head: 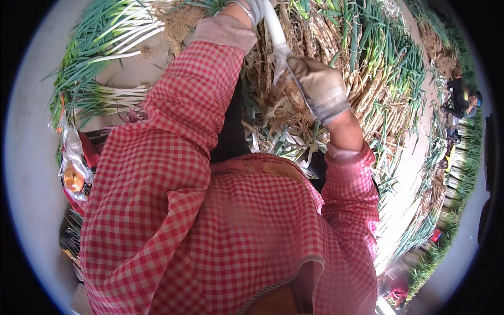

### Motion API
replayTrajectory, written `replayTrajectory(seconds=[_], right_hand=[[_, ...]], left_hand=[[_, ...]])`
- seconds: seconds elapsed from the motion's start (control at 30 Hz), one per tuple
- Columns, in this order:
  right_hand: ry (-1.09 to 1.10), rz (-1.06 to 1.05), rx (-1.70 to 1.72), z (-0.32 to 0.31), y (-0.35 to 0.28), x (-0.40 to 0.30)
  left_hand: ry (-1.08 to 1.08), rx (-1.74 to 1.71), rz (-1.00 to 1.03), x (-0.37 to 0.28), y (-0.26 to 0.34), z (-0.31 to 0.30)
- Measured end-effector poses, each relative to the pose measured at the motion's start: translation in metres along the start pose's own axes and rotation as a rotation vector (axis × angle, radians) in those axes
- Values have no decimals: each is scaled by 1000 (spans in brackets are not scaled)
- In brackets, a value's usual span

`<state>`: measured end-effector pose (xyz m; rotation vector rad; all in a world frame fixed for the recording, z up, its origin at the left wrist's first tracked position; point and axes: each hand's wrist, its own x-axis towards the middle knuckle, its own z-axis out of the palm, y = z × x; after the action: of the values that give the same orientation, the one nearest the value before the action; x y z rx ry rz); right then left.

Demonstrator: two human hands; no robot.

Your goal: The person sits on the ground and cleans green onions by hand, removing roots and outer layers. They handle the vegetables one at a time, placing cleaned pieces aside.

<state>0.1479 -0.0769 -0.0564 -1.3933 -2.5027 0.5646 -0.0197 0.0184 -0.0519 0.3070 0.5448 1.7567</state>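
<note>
At the top edge, my left hand (254, 11), in a pale glove and partly cut off by the frame, is closed around a thick white leek or large green onion stalk (274, 27). My right hand (323, 88), in a soiled knitted glove, is closed on a loose whitish outer layer (280, 65) at the stalk's lower part, just above the roots. A thin grey strip runs along that hand's left side; whether it is peel or a blade, I cannot tell. Roots and brown dry skins (293, 96) lie below the stalk.
Unpeeled onions (366, 67) are heaped at the right. Peeled white-stemmed ones (118, 35) lie in bunches on the left. Peel scraps (291, 141) lie near my lap. A plastic bag (73, 151) with a round orange-brown item is at far left. A person (464, 98) is at far right.
</note>
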Motion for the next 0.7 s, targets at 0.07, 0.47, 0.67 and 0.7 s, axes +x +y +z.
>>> replayTrajectory(seconds=[0.07, 0.47, 0.67, 0.7], right_hand=[[-41, -182, 716, 19, 23, -45], [21, 45, 615, -36, 40, -69], [-229, 25, 1427, -19, -25, -10], [-312, 112, 1483, -18, -23, -9]], left_hand=[[-6, -1, 18, 2, 7, 3], [65, 18, 145, 17, 36, -23], [54, 9, 56, 0, 3, -17], [46, 0, 58, 1, 4, -18]])
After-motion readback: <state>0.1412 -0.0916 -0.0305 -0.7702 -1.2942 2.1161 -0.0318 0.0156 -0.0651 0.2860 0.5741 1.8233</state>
